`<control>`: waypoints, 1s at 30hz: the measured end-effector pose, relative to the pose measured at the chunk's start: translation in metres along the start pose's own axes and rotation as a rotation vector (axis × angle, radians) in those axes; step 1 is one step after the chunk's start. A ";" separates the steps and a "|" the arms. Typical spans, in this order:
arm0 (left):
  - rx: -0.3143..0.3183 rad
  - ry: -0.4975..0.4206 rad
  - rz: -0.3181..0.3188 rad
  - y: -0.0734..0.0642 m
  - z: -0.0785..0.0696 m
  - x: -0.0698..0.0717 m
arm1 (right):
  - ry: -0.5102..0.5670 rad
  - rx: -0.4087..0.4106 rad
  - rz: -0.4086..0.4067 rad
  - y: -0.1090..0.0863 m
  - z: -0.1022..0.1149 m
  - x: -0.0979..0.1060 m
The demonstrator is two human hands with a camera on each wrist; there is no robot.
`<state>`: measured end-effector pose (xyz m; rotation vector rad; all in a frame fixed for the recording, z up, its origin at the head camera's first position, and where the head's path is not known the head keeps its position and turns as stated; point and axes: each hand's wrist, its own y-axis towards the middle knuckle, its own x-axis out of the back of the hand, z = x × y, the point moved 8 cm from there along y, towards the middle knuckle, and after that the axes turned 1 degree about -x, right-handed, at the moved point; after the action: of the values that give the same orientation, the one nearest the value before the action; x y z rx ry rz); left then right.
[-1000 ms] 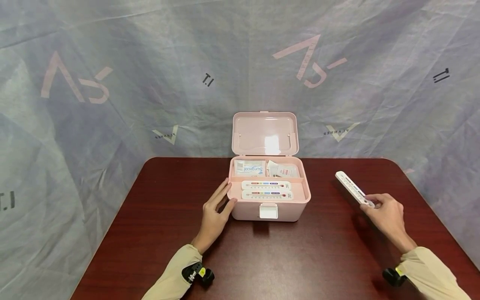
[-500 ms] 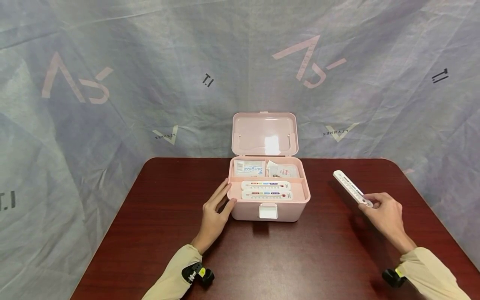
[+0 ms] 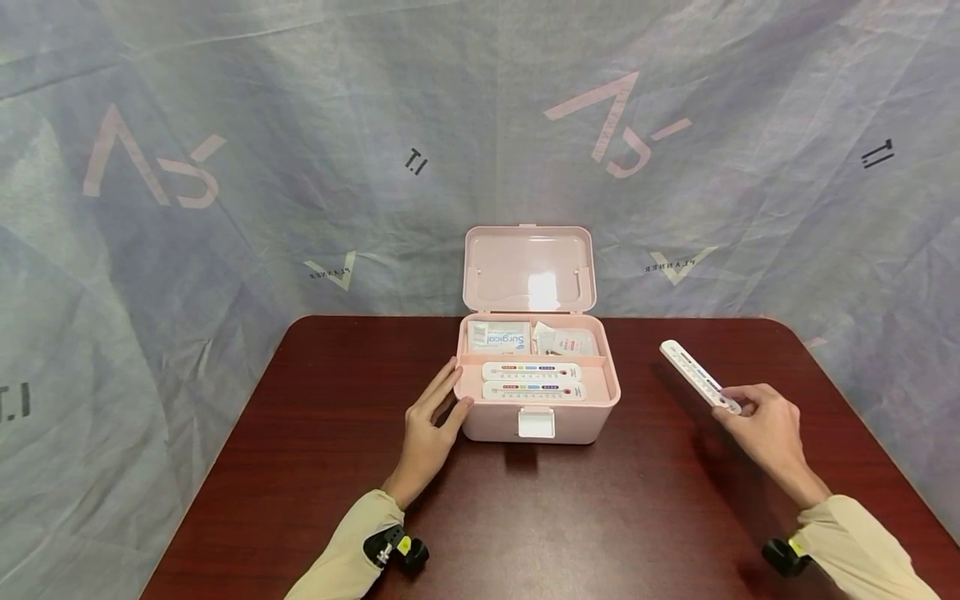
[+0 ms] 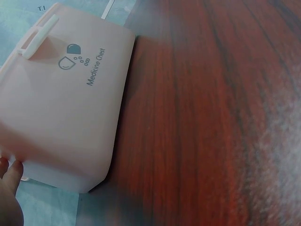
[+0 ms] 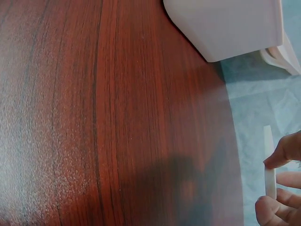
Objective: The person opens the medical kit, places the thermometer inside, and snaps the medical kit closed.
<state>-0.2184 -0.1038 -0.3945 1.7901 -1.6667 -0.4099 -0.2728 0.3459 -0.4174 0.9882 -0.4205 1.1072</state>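
A pink medicine chest point(image 3: 540, 423) stands on the table with its lid point(image 3: 528, 268) raised. In its front compartment lie two white thermometers point(image 3: 532, 372), one behind the other. My left hand point(image 3: 429, 433) rests its straight fingers against the chest's left side, the thumb touching the front corner; the left wrist view shows its fingertips at the chest wall. To the right of the chest, my right hand point(image 3: 767, 425) pinches one end of another white thermometer point(image 3: 692, 368), which tilts up and away to the left. Edge-on, that thermometer point(image 5: 269, 165) shows in the right wrist view.
A packet marked Surgical point(image 3: 498, 337) sits in the chest's back left section, and small white packets point(image 3: 566, 340) in the back right. The dark red table point(image 3: 570, 517) ends at a grey printed cloth point(image 3: 405, 100) behind it.
My right hand has shifted slightly left, bringing the thermometer a little closer to the chest. The left hand stays in place at the chest's side.
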 end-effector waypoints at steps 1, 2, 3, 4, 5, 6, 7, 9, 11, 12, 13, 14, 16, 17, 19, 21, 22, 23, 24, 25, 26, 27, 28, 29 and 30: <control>-0.002 0.001 -0.001 0.000 0.000 0.000 | 0.000 0.001 0.001 0.000 0.000 0.000; -0.003 0.002 -0.001 0.000 0.000 0.000 | -0.001 0.003 0.001 0.000 0.001 0.000; -0.004 0.003 -0.002 0.000 0.001 0.000 | 0.000 0.007 0.001 0.000 0.002 0.000; -0.006 0.003 -0.003 0.000 0.001 0.000 | 0.000 0.008 0.002 0.000 0.003 0.000; -0.006 0.003 -0.003 0.000 0.001 0.000 | 0.000 0.008 0.003 -0.001 0.004 0.000; -0.007 0.003 -0.004 0.000 0.001 0.000 | 0.002 0.007 0.004 -0.001 0.004 0.000; -0.007 0.004 -0.004 -0.001 0.001 0.001 | 0.002 0.006 0.005 -0.001 0.005 0.001; -0.008 0.004 -0.004 -0.001 0.001 0.001 | 0.004 0.006 0.004 -0.001 0.007 0.001; -0.010 0.007 -0.003 -0.001 0.001 0.001 | 0.005 0.006 0.004 -0.001 0.008 0.001; -0.011 0.007 -0.002 -0.001 0.001 0.001 | 0.006 0.007 0.004 -0.001 0.008 0.001; -0.014 0.005 -0.002 -0.001 0.001 0.001 | 0.005 0.006 0.003 -0.001 0.009 0.001; -0.015 0.005 -0.002 -0.001 0.001 0.001 | 0.006 0.008 0.002 -0.001 0.009 0.001; -0.017 -0.001 -0.001 -0.001 0.001 0.001 | 0.007 0.010 0.000 -0.001 0.010 0.000; -0.017 -0.004 0.000 -0.001 0.001 0.000 | 0.008 0.012 -0.001 -0.001 0.011 0.000; -0.018 -0.011 0.000 0.000 0.002 0.000 | 0.011 0.018 -0.003 -0.001 0.012 0.000; -0.012 -0.015 0.001 -0.001 0.002 0.000 | 0.016 0.025 -0.003 -0.001 0.014 0.000; -0.010 -0.019 0.001 -0.001 0.003 0.000 | 0.019 0.029 -0.003 -0.001 0.015 0.000; -0.006 -0.021 0.001 -0.001 0.003 0.000 | 0.021 0.032 -0.004 -0.002 0.016 0.000; -0.003 -0.023 0.001 -0.001 0.003 0.000 | 0.022 0.035 -0.003 -0.002 0.017 0.000; -0.001 -0.025 0.002 -0.001 0.004 0.000 | 0.024 0.038 -0.003 -0.002 0.018 0.000; 0.002 -0.028 0.003 -0.001 0.004 0.000 | 0.025 0.041 -0.003 -0.002 0.019 0.000; 0.002 -0.031 0.003 -0.001 0.004 0.001 | 0.026 0.044 -0.004 -0.003 0.020 0.000; 0.002 -0.033 0.002 -0.001 0.004 0.001 | 0.027 0.046 -0.003 -0.003 0.021 0.000; 0.001 -0.034 0.002 -0.001 0.004 0.001 | 0.028 0.048 -0.002 -0.003 0.021 0.000; -0.001 -0.035 0.002 -0.001 0.004 0.001 | 0.030 0.050 -0.001 -0.003 0.022 0.000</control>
<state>-0.2201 -0.1059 -0.3984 1.7899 -1.6913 -0.4432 -0.2661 0.3272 -0.4073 1.0147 -0.3697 1.1344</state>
